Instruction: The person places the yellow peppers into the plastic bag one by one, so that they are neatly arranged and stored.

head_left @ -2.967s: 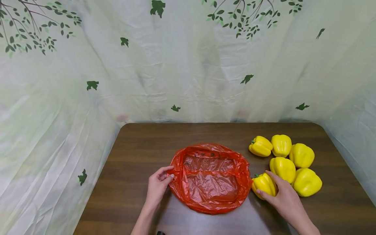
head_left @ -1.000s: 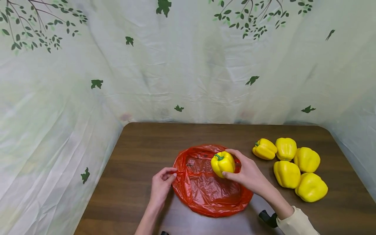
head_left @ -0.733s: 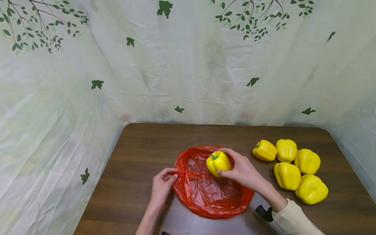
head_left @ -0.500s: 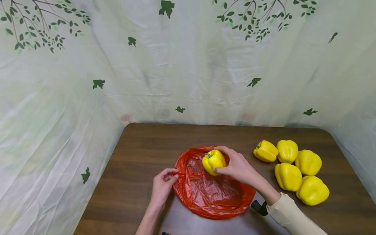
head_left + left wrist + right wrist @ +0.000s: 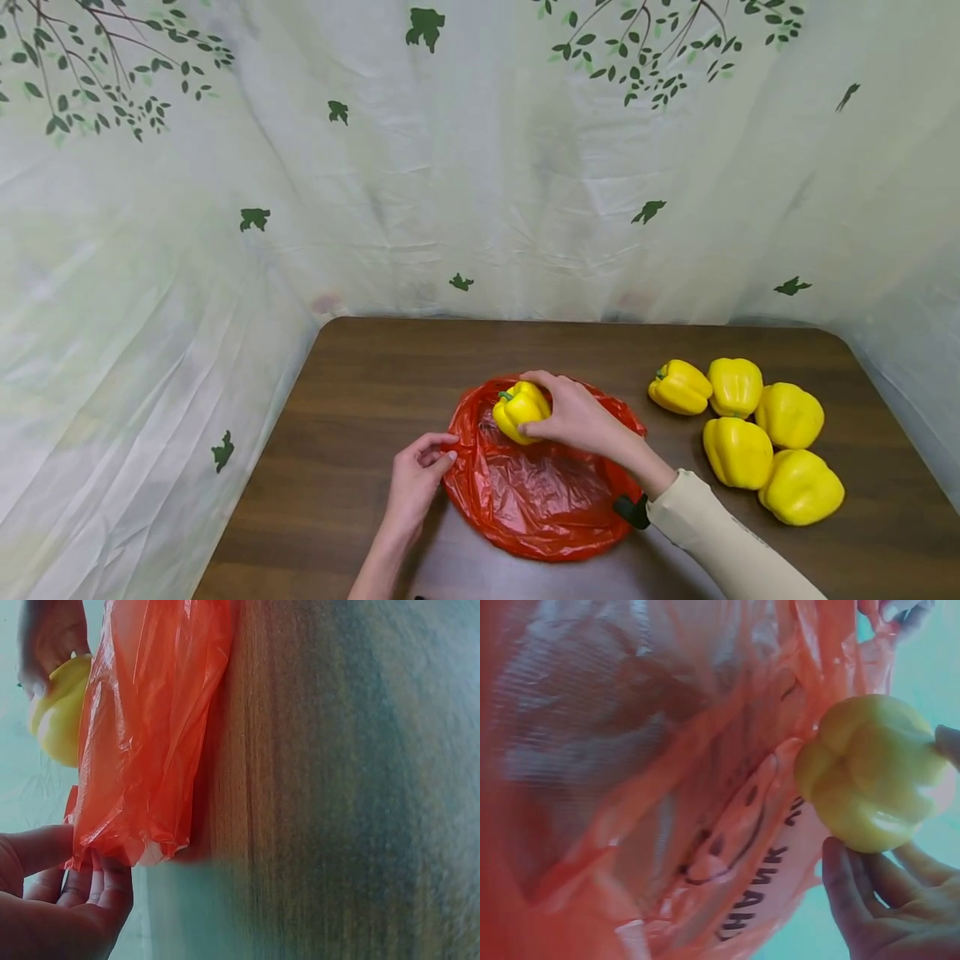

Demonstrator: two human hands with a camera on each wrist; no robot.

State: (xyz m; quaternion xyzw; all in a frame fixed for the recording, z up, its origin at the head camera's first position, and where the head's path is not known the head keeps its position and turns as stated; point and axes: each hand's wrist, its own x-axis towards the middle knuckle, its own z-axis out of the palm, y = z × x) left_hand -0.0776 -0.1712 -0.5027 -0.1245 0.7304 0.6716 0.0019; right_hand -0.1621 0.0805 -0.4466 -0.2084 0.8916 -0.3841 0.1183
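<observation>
A red plastic bag (image 5: 547, 533) stands with its mouth spread wide on the table, its inside visible from above. My left hand (image 5: 417, 479) pinches the bag's left rim between thumb and fingers; the left wrist view shows the same pinch on the thin plastic (image 5: 142, 750). Over the far left part of the mouth, my right hand (image 5: 573, 414) grips a yellow bell pepper (image 5: 517, 412) with its green stem toward the left. In the right wrist view the pepper's bottom (image 5: 874, 772) faces the camera, between thumb and fingers, near printed lettering on the bag.
Several yellow bell peppers (image 5: 737, 452) lie grouped on the right side of the brown wooden table (image 5: 375, 358). A black camera mount (image 5: 632, 511) sits under the right wrist, over the bag's right rim. A pale curtain with leaf prints (image 5: 480, 167) hangs behind the table.
My right hand has taken a yellow bell pepper from beside the bag's right edge and carried it left over the mouth. The left hand keeps its pinch on the rim.
</observation>
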